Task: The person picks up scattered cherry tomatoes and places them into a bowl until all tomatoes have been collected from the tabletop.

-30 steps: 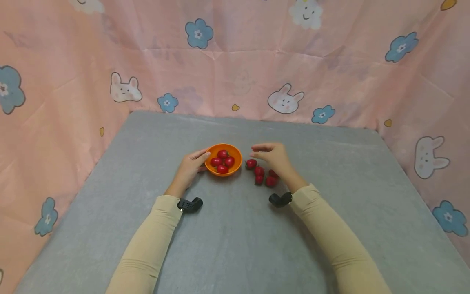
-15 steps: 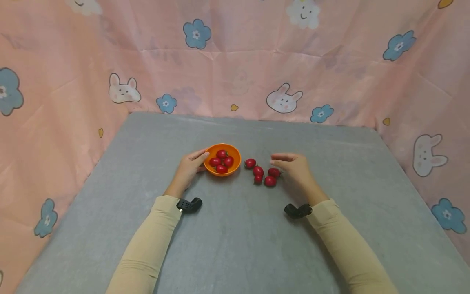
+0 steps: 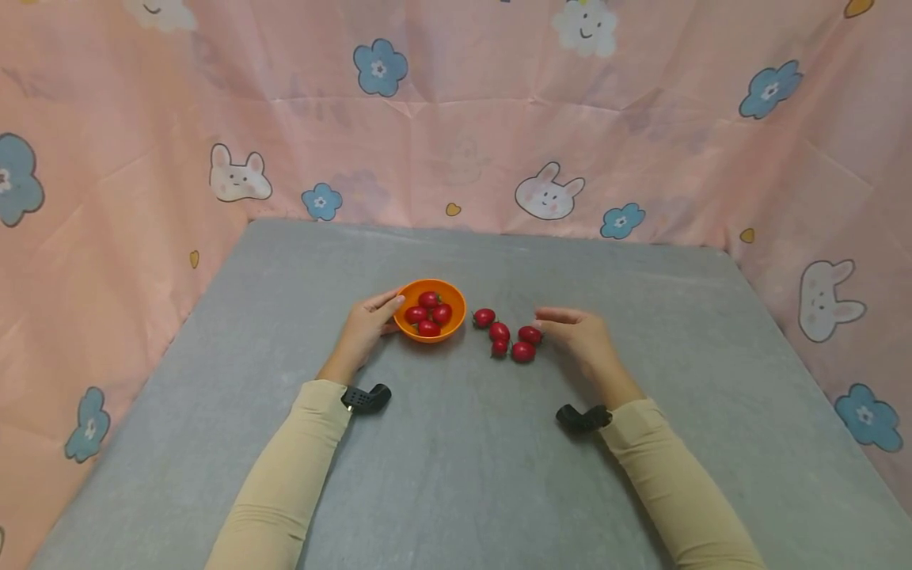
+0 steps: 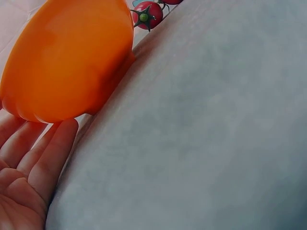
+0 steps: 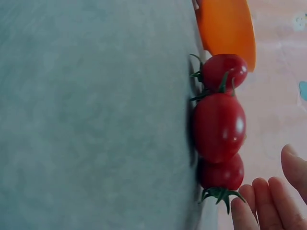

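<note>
My left hand (image 3: 362, 328) holds an orange bowl (image 3: 430, 340) by its left side, the thumb over the rim and the fingers against the outer wall. Several red cherry tomatoes (image 3: 429, 299) lie inside. To the bowl's right, several more with green stems are loose on the table. My right hand (image 3: 587, 342) is at the right end of this group, thumb and fingers apart with nothing between them. Its fingertips are right at the far-right tomato (image 3: 530, 335). In the right wrist view, the fingers (image 5: 266, 206) extend beside a tomato's green calyx (image 5: 221, 194).
The grey table (image 3: 456, 475) runs back to a pink curtain (image 3: 427, 142) printed with flowers and rabbits, which also hangs along both sides. A black wrist camera (image 3: 366, 398) sits on the left wrist and another black camera (image 3: 583, 419) on the right.
My right hand has moved from near the bowl to the right and back toward me, then lowered beside the far-right tomato. The left hand keeps its hold on the bowl.
</note>
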### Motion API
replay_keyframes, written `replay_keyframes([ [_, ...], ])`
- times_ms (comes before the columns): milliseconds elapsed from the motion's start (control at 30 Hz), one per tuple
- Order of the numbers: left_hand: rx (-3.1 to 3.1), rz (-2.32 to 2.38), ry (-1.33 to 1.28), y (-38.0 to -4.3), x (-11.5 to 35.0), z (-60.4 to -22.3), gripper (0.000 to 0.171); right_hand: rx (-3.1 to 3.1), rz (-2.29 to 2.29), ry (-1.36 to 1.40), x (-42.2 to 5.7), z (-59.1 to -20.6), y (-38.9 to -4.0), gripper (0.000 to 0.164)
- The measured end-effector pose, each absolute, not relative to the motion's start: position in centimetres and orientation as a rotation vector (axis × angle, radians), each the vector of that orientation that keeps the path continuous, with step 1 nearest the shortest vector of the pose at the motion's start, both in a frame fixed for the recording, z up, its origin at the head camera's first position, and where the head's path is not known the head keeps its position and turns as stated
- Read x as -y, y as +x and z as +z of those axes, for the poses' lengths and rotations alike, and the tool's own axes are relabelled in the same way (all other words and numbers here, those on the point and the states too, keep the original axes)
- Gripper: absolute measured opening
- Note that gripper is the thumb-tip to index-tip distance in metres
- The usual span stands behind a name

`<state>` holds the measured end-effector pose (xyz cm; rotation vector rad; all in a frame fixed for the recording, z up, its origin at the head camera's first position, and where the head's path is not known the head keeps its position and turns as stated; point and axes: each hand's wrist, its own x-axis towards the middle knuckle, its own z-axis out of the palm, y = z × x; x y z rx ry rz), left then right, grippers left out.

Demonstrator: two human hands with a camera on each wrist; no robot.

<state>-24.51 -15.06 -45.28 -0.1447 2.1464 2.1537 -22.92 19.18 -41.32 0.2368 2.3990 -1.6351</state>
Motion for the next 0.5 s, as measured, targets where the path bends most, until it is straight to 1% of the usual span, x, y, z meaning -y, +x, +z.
replay_keyframes([
  [167,-2.171,2.166,-0.129,-24.44,15.13,-45.53,0.046,-2.394,-1.625,0.255,-19.1,-41.76,-23.1,0.048],
  [300,-2.161,2.152,-0.137,-24.36,15.18,-45.42,0.045,-2.413,-1.587,0.245,-19.04,-41.91,-23.25,0.05],
  [500,-2.158,2.136,-0.162,-24.43,15.1,-45.17,0.045,-2.435,-1.545,0.251,-18.92,-42.12,-23.44,0.049],
])
